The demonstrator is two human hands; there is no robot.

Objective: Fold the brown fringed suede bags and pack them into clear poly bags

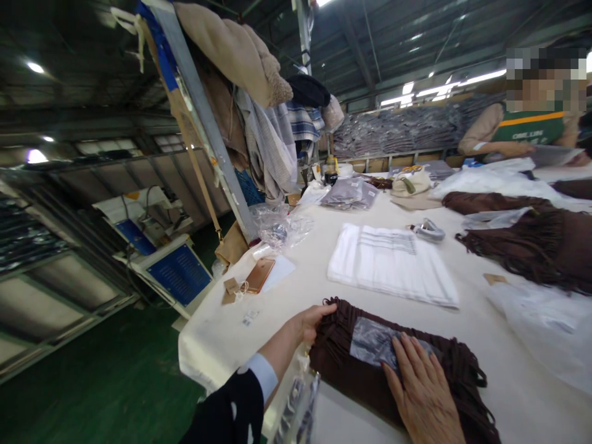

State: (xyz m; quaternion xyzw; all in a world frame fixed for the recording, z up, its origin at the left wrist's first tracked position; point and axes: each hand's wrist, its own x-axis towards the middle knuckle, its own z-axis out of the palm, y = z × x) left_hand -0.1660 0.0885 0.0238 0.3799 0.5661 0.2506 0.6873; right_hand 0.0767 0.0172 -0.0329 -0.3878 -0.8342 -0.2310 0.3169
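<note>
A dark brown folded fringed scarf point(342, 364) lies at the table's near edge, strands bunched at both ends. Its left end is gripped by my left hand point(312, 322), thumb on top and fingers curled at the side, partly hidden. Flat across the scarf rests my right hand point(423, 388), fingers stretched out. A clear plastic packet point(370, 339) sits on top of the scarf, its right part under my right fingertips. Beyond the scarf is a folded white cloth point(388, 265) with faint grey stripes.
To the left lie a phone point(260, 275) and a tag with string point(231, 290). Brown fringed textiles point(531, 240) and clear plastic bags point(550, 327) cover the right side. A metal post point(213, 129) with hung clothes rises at the left edge. A co-worker point(522, 126) stands across.
</note>
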